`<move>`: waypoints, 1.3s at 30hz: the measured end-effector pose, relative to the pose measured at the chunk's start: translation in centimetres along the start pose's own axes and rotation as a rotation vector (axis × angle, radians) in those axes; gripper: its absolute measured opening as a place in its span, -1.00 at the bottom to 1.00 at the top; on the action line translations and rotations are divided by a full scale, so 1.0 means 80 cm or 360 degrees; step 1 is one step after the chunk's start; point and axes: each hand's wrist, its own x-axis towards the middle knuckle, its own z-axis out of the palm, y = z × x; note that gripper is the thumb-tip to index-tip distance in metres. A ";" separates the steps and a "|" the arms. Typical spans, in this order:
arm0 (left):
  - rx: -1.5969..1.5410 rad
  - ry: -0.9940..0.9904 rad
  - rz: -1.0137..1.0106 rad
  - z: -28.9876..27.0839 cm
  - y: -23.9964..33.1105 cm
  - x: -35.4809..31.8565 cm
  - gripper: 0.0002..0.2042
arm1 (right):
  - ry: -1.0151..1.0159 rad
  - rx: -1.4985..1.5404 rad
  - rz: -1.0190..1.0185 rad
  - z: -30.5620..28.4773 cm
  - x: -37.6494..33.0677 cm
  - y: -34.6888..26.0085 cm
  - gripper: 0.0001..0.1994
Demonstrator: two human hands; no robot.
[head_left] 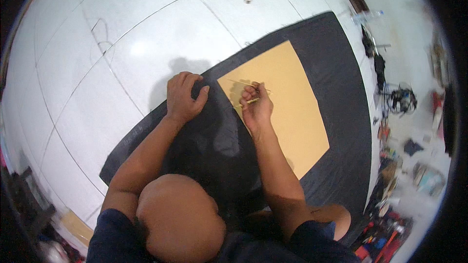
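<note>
A large tan sheet (297,112), like card or stiff paper, lies on a black cloth (346,97) spread over the floor. Above the sheet's left part, my right hand (258,107) is closed on a thin, pointed, yellowish tool (239,83). A second yellow strip (251,101) shows by its lower fingers; whether it belongs to the same tool I cannot tell. My left hand (184,96) rests palm down at the cloth's left edge, fingers bent and thumb apart, with nothing visible in it. Black fabric (214,141) fills the space between my forearms.
White floor tiles (141,48) stretch left and ahead, with a thin loop (100,31) and a small ring-like scrap (248,0) on them. A plastic bottle (368,16) lies at the far right. Tools and mixed clutter (385,234) line the right side. Dark furniture (29,204) stands at lower left.
</note>
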 end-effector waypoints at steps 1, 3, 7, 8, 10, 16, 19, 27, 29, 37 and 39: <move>-0.0286 -0.0147 -0.0154 0.001 0.024 0.010 -0.67 | -0.0183 0.0149 -0.0018 -0.004 0.005 0.006 -0.65; -0.0683 -0.0385 -0.0319 0.024 0.046 0.020 -0.71 | -0.0155 0.0208 -0.0051 0.017 -0.006 0.015 -0.64; -0.0832 -0.0619 -0.0297 0.034 0.095 0.017 -0.73 | -0.0086 -0.0042 -0.0218 0.024 -0.010 0.006 -0.59; -0.0825 -0.0639 -0.0285 0.035 0.099 0.016 -0.74 | -0.0152 -0.0058 -0.0148 0.024 -0.016 0.000 -0.58; -0.0796 -0.0678 -0.0276 0.035 0.110 0.013 -0.75 | -0.0293 -0.0087 0.0009 0.024 -0.033 -0.010 -0.57; -0.0858 -0.1119 -0.0695 0.013 0.106 0.032 -0.76 | -0.0612 -0.0379 0.0163 0.018 -0.025 -0.011 -0.53; -0.0686 -0.0979 -0.0536 0.005 0.095 0.032 -0.80 | -0.0375 -0.0418 -0.0398 0.004 0.034 -0.035 -0.55; -0.0101 -0.0586 -0.0781 -0.093 -0.064 -0.062 -0.81 | -0.0541 -0.2495 -0.1201 -0.102 -0.008 -0.303 -0.58; 0.0160 -0.0549 -0.0600 -0.105 -0.095 -0.089 -0.80 | -0.0639 -0.2871 -0.1376 -0.157 -0.049 -0.314 -0.61; 0.0510 -0.0239 -0.0539 -0.069 -0.052 -0.127 -0.79 | 0.0020 -0.2540 -0.0493 -0.366 -0.131 -0.238 -0.59; 0.0573 -0.0277 -0.0586 -0.072 -0.052 -0.130 -0.76 | 0.0144 -0.2350 -0.0393 -0.374 -0.145 -0.201 -0.57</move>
